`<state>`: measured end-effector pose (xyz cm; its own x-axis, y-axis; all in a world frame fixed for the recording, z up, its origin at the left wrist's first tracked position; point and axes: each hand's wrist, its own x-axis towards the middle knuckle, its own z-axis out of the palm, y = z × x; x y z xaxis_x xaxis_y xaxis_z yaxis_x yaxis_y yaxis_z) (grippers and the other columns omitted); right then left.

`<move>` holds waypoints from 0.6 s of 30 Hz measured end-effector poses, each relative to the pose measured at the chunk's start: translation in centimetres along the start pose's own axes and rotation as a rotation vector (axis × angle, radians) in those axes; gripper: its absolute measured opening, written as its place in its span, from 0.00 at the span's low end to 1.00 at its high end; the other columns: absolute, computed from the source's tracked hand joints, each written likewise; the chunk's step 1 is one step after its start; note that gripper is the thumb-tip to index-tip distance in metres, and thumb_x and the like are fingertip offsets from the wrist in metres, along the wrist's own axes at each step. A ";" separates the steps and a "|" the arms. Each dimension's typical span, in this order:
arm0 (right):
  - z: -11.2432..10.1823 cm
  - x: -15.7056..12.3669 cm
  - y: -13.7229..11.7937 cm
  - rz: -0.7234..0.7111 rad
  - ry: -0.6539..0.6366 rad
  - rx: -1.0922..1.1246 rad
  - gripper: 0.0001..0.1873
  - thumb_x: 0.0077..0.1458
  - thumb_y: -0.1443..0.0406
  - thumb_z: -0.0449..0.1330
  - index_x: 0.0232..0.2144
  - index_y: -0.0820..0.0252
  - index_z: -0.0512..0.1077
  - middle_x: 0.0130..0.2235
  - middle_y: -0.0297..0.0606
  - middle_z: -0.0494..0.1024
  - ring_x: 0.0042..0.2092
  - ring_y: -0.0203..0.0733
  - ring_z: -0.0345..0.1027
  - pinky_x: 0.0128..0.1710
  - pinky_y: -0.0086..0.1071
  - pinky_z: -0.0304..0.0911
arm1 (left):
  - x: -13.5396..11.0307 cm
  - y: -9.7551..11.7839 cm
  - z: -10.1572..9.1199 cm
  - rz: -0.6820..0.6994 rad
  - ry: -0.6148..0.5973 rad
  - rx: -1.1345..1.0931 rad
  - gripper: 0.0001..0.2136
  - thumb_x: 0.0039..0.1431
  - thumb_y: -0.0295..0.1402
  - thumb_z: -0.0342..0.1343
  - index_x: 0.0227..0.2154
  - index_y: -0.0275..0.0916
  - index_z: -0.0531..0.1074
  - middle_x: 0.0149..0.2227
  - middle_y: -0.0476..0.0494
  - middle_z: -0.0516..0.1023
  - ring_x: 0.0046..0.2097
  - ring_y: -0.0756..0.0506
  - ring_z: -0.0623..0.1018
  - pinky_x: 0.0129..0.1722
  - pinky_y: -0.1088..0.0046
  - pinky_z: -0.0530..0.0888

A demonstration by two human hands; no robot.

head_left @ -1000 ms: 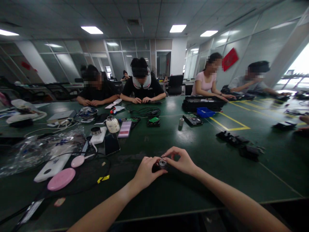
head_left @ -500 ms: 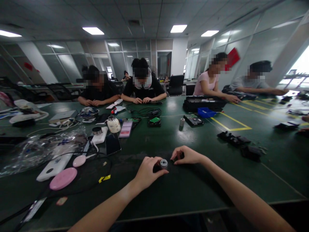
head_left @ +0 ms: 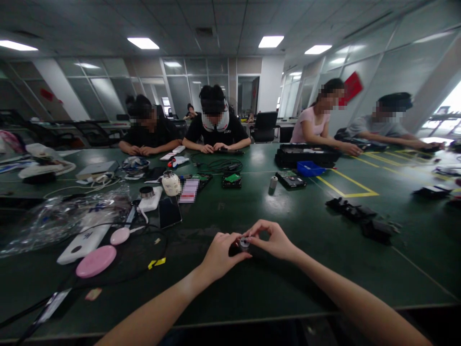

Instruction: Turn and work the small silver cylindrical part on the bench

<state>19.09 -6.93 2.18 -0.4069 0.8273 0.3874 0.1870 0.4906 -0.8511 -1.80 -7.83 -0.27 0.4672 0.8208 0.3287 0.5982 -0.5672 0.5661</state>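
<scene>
At 6 o'clock on the table (head_left: 288,288), the left hand (head_left: 219,254) grips a small metal cylinder (head_left: 244,243), while the right hand (head_left: 275,240) pinches its top with thumb and forefinger. The part looks smooth, so a loose pinch could likely send it rolling off the near edge. I count one held cylinder, one spare cylinder (head_left: 273,183) at 12 o'clock, two pink discs (head_left: 95,261) (head_left: 120,235) at 9 o'clock, and four people (head_left: 215,129) seated opposite.

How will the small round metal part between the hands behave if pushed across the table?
Probably stiff: the small round metal part looks like shiny metal, pinched between fingertips of the left hand and right hand. Being round, it may roll if laid sideways. Its glinting surface suggests it could slip.
</scene>
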 end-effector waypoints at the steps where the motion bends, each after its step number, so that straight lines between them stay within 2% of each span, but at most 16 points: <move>1: 0.2 -0.1 -0.1 -0.002 -0.003 -0.024 0.10 0.54 0.59 0.64 0.34 0.61 0.75 0.36 0.41 0.80 0.34 0.39 0.72 0.34 0.34 0.68 | 0.0 0.0 0.0 0.000 -0.002 0.001 0.20 0.52 0.48 0.63 0.45 0.44 0.73 0.39 0.45 0.78 0.41 0.40 0.74 0.42 0.64 0.68; 11: 0.5 -0.2 -0.5 -0.046 -0.034 -0.103 0.07 0.56 0.62 0.62 0.35 0.59 0.75 0.35 0.38 0.79 0.35 0.40 0.72 0.36 0.33 0.67 | 0.1 0.1 -0.1 0.010 -0.002 -0.003 0.18 0.52 0.46 0.63 0.43 0.44 0.73 0.38 0.48 0.78 0.41 0.41 0.74 0.41 0.66 0.68; 14: 0.5 -0.1 -0.3 -0.028 0.048 -0.084 0.07 0.56 0.61 0.62 0.35 0.59 0.73 0.33 0.37 0.77 0.33 0.39 0.72 0.34 0.33 0.67 | 0.0 0.1 0.0 0.004 0.005 0.002 0.19 0.51 0.46 0.64 0.43 0.45 0.73 0.38 0.48 0.78 0.41 0.41 0.74 0.41 0.66 0.68; 18: 0.3 0.0 0.3 0.051 0.134 -0.012 0.10 0.57 0.60 0.60 0.40 0.58 0.68 0.25 0.31 0.74 0.28 0.38 0.71 0.32 0.32 0.66 | -0.1 0.3 -0.2 0.018 0.054 -0.026 0.22 0.48 0.44 0.67 0.45 0.45 0.71 0.40 0.48 0.78 0.43 0.40 0.74 0.43 0.65 0.68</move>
<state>18.87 -6.82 1.83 -0.2737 0.8800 0.3882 0.2155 0.4494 -0.8669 -1.78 -8.08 0.02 0.4414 0.8135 0.3788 0.5726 -0.5803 0.5791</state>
